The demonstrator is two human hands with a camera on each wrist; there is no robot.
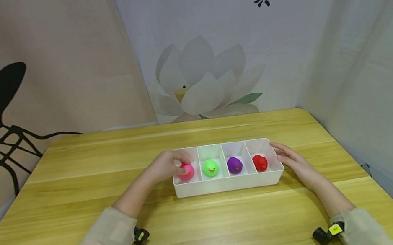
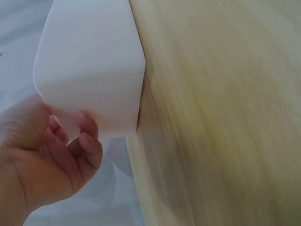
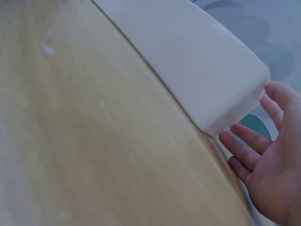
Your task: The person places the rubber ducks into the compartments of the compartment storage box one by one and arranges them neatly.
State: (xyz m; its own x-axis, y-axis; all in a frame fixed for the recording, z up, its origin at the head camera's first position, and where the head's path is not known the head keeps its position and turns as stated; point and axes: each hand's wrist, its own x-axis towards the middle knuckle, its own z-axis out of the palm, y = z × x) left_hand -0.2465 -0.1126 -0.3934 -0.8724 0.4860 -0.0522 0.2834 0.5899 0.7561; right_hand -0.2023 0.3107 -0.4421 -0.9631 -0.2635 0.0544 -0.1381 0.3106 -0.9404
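Note:
A white box (image 1: 225, 184) with a row of compartments sits on the table. My left hand (image 1: 166, 165) reaches over its left end, thumb and fingertips pinching the pink rubber duck (image 1: 187, 173) in the leftmost compartment. In the left wrist view the other fingers curl beside the box's end wall, while the duck is hidden behind it. A green duck (image 1: 210, 168), a purple duck (image 1: 234, 165) and a red duck (image 1: 260, 163) occupy the other compartments, one in each. At the right end, my right hand (image 1: 295, 161) rests loosely extended fingers against the outer wall.
The wooden table (image 1: 212, 230) extends around the box on all sides. Behind it hangs a pale curtain (image 1: 200, 20) printed with a lotus and dark characters. Small black cameras are strapped at both wrists, near the sleeves.

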